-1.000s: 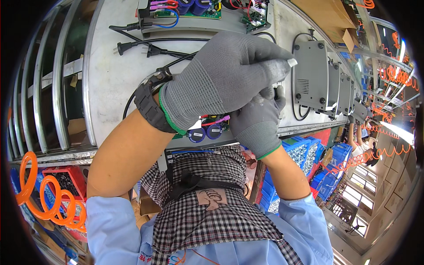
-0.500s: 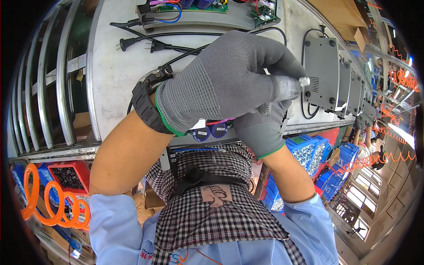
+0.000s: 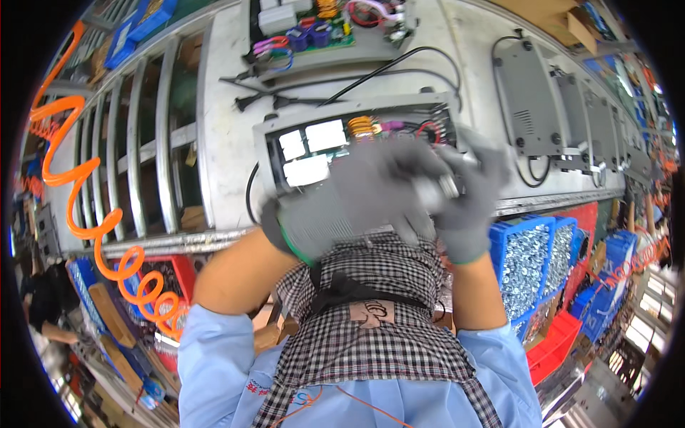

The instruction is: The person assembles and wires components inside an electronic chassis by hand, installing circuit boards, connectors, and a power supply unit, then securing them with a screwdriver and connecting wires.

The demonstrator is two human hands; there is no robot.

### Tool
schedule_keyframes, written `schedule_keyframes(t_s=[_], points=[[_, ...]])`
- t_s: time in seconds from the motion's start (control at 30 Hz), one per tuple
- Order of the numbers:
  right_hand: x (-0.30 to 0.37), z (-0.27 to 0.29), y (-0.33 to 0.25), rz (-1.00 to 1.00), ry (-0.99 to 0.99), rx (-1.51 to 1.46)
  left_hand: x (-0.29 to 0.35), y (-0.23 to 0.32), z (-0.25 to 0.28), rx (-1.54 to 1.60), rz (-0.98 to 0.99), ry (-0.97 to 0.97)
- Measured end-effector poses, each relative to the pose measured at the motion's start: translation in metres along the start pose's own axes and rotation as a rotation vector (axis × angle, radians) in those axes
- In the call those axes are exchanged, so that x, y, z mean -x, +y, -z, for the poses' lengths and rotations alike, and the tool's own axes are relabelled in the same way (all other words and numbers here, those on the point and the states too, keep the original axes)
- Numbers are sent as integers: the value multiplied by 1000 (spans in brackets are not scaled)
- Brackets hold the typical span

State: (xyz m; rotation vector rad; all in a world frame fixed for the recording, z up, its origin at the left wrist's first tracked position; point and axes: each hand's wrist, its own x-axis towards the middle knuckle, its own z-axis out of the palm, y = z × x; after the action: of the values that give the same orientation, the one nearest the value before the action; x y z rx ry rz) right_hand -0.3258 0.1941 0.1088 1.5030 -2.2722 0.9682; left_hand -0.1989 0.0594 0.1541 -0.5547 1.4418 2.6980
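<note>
Both hands wear grey gloves and are smeared by motion over the near side of an open grey metal housing (image 3: 267, 153). My left hand (image 3: 371, 187) is closed, thumb and forefinger together at a small whitish piece (image 3: 448, 187), too blurred to name. Close beside that piece is my right hand (image 3: 467, 207); its fingers are too smeared to show a grip. Inside the housing I see white-topped blocks (image 3: 325, 135), an orange coil (image 3: 362, 127) and red wires. My gloves hide the housing's near right part.
Behind lies another open unit (image 3: 321, 53) with a circuit board and black power cords (image 3: 300, 101). Grey closed units (image 3: 528, 107) line up at right. Blue bins of metal parts (image 3: 524, 260) stand below the bench edge. Metal rollers (image 3: 168, 143) and an orange coiled hose (image 3: 82, 171) are at left.
My left hand has come down and nearer my right hand, bringing the whitish piece with it. My view has shifted, so the housing with its white-topped blocks now shows beyond my gloves.
</note>
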Motion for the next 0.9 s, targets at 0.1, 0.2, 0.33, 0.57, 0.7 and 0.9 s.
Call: schedule_keyframes(t_s=[0.1, 0.2, 0.33, 0.57, 0.7, 0.9], points=[[5, 14, 29, -374, 96, -328, 5, -80, -37, -763, -590, 160], [-16, -17, 51, -499, -56, -782, -6, -120, -26, -1080, -563, 401], [-26, -48, 53, -471, -167, -887, -17, -91, -13, -1076, -532, 663], [-20, -45, 54, -627, -35, -1016, -30, -88, -19, -1152, -454, 511], [-20, -48, 45, -625, 16, -1018, -24, -83, -16, -1151, -445, 480], [-21, -54, 42, -719, 88, -995, -27, -75, -15, -1190, -366, 461]])
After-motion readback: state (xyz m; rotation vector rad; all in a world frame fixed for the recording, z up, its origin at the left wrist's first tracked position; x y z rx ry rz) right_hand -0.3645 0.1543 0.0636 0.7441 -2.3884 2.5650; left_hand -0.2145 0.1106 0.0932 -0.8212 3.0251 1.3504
